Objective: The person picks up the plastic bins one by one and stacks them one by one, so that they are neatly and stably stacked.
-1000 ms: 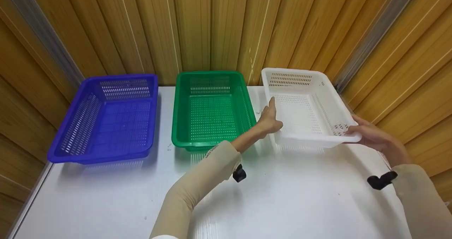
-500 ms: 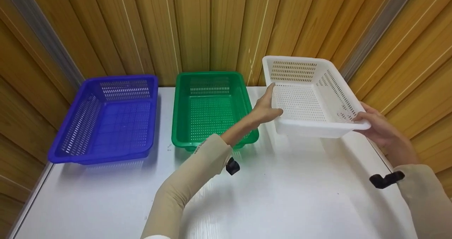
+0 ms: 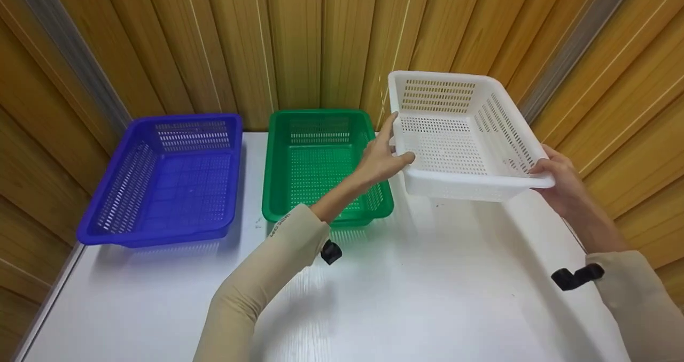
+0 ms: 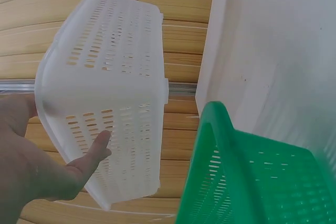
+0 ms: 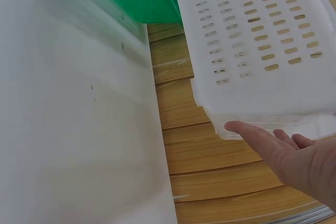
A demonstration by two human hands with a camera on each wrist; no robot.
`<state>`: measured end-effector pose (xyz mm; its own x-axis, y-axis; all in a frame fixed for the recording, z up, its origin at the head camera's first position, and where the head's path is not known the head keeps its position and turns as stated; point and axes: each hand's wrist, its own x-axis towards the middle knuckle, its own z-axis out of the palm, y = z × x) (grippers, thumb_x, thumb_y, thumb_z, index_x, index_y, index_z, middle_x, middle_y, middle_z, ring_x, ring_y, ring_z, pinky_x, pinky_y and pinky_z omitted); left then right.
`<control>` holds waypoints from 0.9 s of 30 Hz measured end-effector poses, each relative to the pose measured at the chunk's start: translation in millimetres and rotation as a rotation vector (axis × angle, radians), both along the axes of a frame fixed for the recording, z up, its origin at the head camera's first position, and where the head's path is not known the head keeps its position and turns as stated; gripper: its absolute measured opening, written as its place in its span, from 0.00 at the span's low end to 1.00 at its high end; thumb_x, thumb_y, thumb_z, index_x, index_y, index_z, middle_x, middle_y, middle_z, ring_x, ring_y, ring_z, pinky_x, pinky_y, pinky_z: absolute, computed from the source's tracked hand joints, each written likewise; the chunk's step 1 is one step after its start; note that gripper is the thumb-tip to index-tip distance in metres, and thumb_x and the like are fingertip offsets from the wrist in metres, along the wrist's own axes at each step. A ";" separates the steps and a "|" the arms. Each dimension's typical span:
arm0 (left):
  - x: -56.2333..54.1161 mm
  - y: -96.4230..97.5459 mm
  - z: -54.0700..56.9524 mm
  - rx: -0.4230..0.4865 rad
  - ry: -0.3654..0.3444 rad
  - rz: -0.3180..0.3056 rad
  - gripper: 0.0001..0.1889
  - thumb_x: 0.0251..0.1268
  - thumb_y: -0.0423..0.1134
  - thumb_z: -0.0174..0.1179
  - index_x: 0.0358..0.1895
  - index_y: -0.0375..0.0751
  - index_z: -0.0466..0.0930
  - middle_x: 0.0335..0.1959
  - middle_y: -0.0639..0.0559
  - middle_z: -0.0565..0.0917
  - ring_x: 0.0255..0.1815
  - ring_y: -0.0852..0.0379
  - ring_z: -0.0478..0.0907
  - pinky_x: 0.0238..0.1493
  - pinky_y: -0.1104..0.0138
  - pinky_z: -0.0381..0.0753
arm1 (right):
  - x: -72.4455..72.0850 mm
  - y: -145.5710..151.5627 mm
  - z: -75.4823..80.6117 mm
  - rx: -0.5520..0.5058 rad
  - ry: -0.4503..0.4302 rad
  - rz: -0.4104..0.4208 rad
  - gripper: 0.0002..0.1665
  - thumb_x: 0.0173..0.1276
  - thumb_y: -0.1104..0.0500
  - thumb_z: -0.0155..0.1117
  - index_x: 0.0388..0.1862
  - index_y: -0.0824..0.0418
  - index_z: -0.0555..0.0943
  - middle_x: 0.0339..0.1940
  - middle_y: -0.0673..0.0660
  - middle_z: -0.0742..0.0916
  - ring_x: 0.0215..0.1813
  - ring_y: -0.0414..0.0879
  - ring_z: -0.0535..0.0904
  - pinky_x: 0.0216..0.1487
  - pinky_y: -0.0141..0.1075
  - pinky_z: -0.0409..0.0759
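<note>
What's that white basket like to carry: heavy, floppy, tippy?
The white basket is probably light for its size: nothing shows inside and its walls are full of slots. It seems fairly stiff, since its rim shows no sag. The far end may dip, as the left hand and right hand grip toward the near end.

A green basket [image 3: 318, 164] with a slotted far wall and a perforated floor stands upright on a white table [image 3: 374, 303]. Left of the green basket, and apart from it, stands a blue basket [image 3: 184, 188] with slotted sides; small dark marks [image 3: 258, 224] spot the tabletop between them. Behind the green basket rises a wall of wood-grained panels [image 3: 294, 41]. Grey strips run down its corners, one [image 3: 69, 57] beyond the green basket to the left, another [image 3: 577, 46] to the right.
</note>
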<state>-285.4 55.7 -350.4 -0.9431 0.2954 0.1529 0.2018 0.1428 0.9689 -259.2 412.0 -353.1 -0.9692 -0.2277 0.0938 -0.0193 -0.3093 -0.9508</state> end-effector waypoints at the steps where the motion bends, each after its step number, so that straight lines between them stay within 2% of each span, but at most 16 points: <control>1: -0.2 -1.6 -0.1 0.011 0.006 -0.005 0.47 0.65 0.32 0.61 0.84 0.51 0.45 0.77 0.45 0.69 0.65 0.38 0.81 0.49 0.48 0.88 | 0.6 -1.4 0.0 0.004 0.003 -0.009 0.31 0.71 0.78 0.37 0.58 0.58 0.82 0.52 0.53 0.89 0.52 0.47 0.86 0.49 0.37 0.86; 8: -2.1 -14.4 0.4 0.045 0.038 -0.021 0.48 0.64 0.31 0.60 0.84 0.49 0.43 0.78 0.44 0.68 0.66 0.40 0.80 0.49 0.50 0.89 | 0.5 -12.8 0.9 0.079 0.046 -0.057 0.28 0.73 0.76 0.40 0.60 0.58 0.80 0.56 0.51 0.87 0.53 0.47 0.84 0.51 0.36 0.86; 12: -3.6 -24.7 3.4 0.082 0.061 -0.022 0.48 0.64 0.31 0.58 0.84 0.48 0.42 0.76 0.43 0.70 0.64 0.42 0.82 0.50 0.53 0.89 | -1.9 -22.8 3.5 0.085 0.062 -0.068 0.28 0.72 0.76 0.40 0.62 0.59 0.79 0.56 0.52 0.87 0.54 0.47 0.85 0.51 0.36 0.86; 15: -4.1 -34.4 6.0 0.113 0.060 -0.026 0.49 0.62 0.31 0.58 0.84 0.46 0.42 0.78 0.42 0.67 0.65 0.41 0.81 0.52 0.53 0.88 | -3.9 -32.0 5.7 0.086 0.070 -0.067 0.28 0.72 0.76 0.40 0.62 0.60 0.78 0.56 0.52 0.87 0.54 0.47 0.85 0.51 0.37 0.87; 22: -1.4 -60.8 10.7 0.132 -0.021 0.022 0.50 0.60 0.30 0.59 0.84 0.46 0.42 0.81 0.43 0.63 0.72 0.39 0.74 0.62 0.48 0.83 | -7.8 -57.2 7.8 0.139 0.083 -0.079 0.28 0.71 0.75 0.40 0.64 0.61 0.75 0.56 0.52 0.87 0.54 0.47 0.85 0.52 0.35 0.86; 27: 1.1 -80.8 10.7 0.179 -0.065 0.050 0.50 0.60 0.29 0.60 0.84 0.46 0.42 0.81 0.45 0.64 0.73 0.40 0.73 0.64 0.46 0.80 | -9.8 -75.2 7.1 0.195 0.065 -0.057 0.30 0.69 0.74 0.41 0.69 0.64 0.68 0.62 0.52 0.81 0.59 0.48 0.80 0.56 0.34 0.83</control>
